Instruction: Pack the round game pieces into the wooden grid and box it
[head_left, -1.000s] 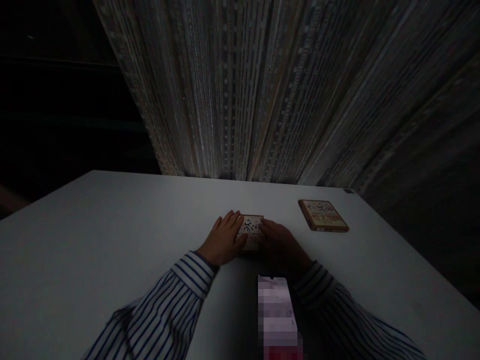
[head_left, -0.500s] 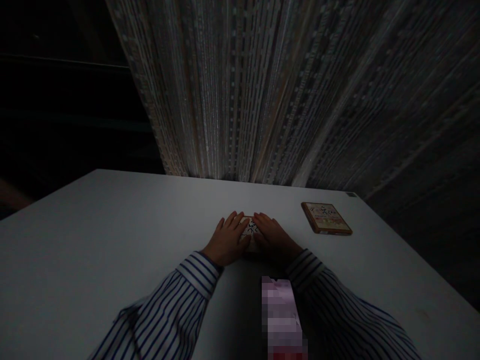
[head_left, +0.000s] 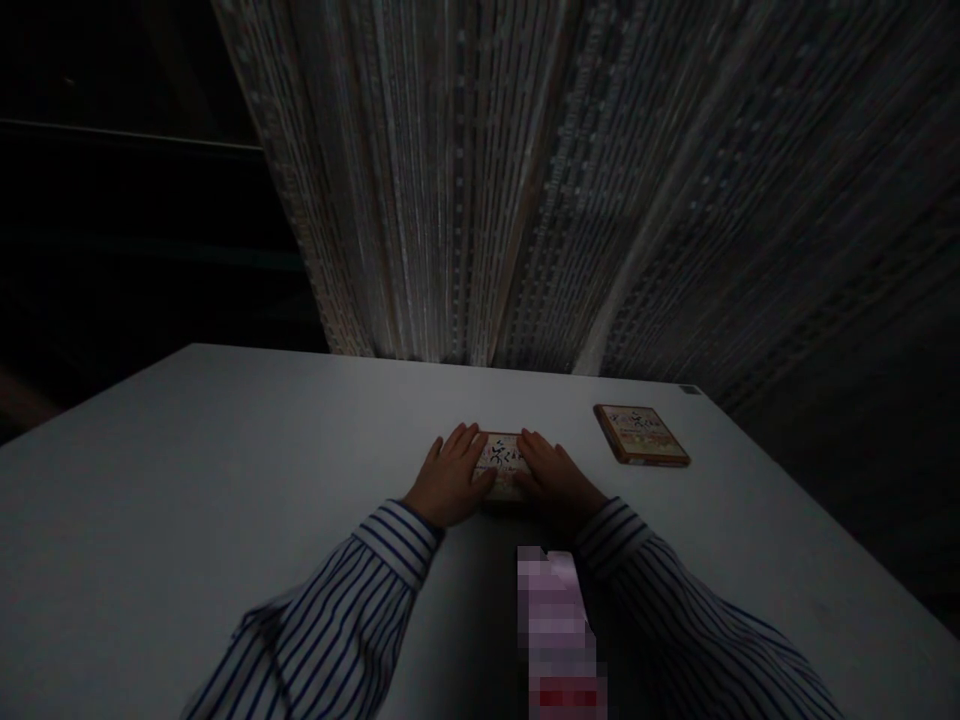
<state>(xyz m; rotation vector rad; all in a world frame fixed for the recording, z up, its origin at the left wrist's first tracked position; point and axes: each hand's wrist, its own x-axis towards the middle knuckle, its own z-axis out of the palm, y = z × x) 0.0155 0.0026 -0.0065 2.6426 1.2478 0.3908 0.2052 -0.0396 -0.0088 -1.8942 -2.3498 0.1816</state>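
Note:
A small flat box with a pale lid, black brush-style characters and a brown edge lies on the white table in front of me. My left hand rests over its left side with the fingers stretched forward and the thumb pointing inward. Over the right side lies my right hand, its fingers likewise extended. The lid's middle shows between the two hands, while its side edges are covered. A second, similar flat box sits farther right, apart from my hands.
Between my forearms is a lit, blurred-out pinkish screen. The white table ends at a patterned string curtain behind. A small dark label marks the table's far right corner. The room is dim.
My hands have moved slightly apart, so more of the lid shows between them. The view has shifted a little, and the second box appears slightly farther left.

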